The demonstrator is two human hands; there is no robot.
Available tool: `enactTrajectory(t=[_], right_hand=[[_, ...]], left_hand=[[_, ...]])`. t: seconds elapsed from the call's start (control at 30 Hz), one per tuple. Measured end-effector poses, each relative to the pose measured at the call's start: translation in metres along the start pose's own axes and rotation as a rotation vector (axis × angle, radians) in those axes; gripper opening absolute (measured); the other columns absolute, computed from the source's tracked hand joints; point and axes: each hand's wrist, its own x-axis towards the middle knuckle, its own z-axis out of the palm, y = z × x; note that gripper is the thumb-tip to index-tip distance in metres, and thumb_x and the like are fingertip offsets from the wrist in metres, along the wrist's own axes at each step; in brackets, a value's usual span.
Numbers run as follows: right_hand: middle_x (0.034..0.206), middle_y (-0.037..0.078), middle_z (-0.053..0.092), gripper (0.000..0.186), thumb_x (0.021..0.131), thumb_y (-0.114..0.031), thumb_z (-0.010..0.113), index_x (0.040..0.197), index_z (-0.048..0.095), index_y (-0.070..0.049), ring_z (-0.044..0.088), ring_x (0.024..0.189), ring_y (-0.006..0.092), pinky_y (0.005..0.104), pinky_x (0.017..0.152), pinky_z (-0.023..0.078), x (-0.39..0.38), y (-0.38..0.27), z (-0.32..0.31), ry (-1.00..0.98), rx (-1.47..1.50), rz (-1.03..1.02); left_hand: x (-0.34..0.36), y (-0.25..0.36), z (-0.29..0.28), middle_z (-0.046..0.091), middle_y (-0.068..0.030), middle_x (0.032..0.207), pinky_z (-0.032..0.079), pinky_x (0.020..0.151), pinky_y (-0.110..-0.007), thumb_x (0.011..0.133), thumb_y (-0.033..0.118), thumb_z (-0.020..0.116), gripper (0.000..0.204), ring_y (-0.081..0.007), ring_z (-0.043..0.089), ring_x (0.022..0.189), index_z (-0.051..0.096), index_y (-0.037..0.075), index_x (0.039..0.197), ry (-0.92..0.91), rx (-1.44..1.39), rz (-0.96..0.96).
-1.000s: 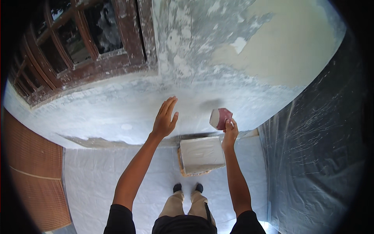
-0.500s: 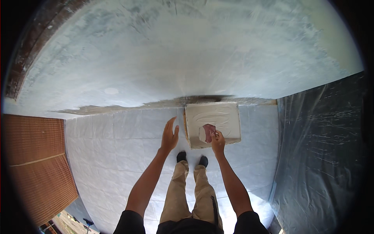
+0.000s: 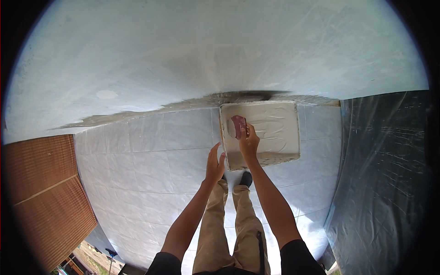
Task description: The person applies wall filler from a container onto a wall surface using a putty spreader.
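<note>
My right hand (image 3: 249, 143) grips a maroon flat scraper (image 3: 238, 126) over the left part of a rectangular tray (image 3: 299, 137). Smooth off-white paste (image 3: 275, 123), marked with curved ridges, lies in the tray. Just beside the scraper's left edge is a paler rounded patch; whether it belongs to the paste or the blade, I cannot tell. Outside the tray's left side, my left hand (image 3: 214, 165) hovers with its fingers apart, holding nothing. The tray's walls are crusted with dried material.
A pale, patchily coated wall (image 3: 206, 50) rises ahead, with a bare grey-brown strip along its base. Light sheeting (image 3: 137, 160) covers the floor. Dark plastic sheeting (image 3: 385, 174) hangs at right, and a brown slatted blind (image 3: 46, 183) stands at left. My feet are close to the tray.
My right hand and the scraper have moved forward and toward the tray's left side. My left hand has come closer to the tray. The whole view has shifted, with the tray appearing nearer.
</note>
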Motion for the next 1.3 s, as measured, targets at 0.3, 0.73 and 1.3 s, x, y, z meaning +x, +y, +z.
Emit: enactTrajectory(t=[0.3, 0.73, 1.3], right_hand=[[0.097, 0.016, 0.072, 0.027, 0.094, -0.013, 0.059, 0.117, 0.063, 0.0, 0.07, 0.083, 0.0246, 0.0337, 0.076, 0.053, 0.011, -0.004, 0.02, 0.0, -0.114, -0.09], [0.098, 0.011, 0.072, 0.028, 0.095, -0.014, 0.059, 0.121, 0.063, -0.002, 0.068, 0.085, 0.0161, 0.0291, 0.074, 0.052, -0.002, -0.015, 0.016, -0.006, 0.083, 0.033], [0.098, 0.011, 0.071, 0.025, 0.096, -0.009, 0.057, 0.119, 0.063, -0.001, 0.066, 0.088, 0.0156, 0.029, 0.079, 0.051, -0.032, -0.008, -0.006, 0.007, 0.122, 0.025]], left_hand=[[-0.004, -0.005, 0.009, 0.047, -0.0211, 0.144, 0.03, 0.114, -0.042, 0.101, 0.02, 0.046, 0.048, -0.034, 0.042, 0.137, 0.04, -0.001, 0.144, -0.042, -0.052, -0.064], [0.005, -0.001, -0.004, 0.046, -0.0196, 0.145, 0.03, 0.115, -0.042, 0.102, 0.023, 0.046, 0.048, -0.0341, 0.04, 0.138, 0.04, 0.002, 0.145, -0.055, -0.081, -0.034], [-0.002, 0.006, -0.021, 0.047, -0.0208, 0.145, 0.03, 0.115, -0.042, 0.101, 0.018, 0.046, 0.047, -0.0345, 0.041, 0.137, 0.04, 0.001, 0.144, -0.062, -0.078, -0.009]])
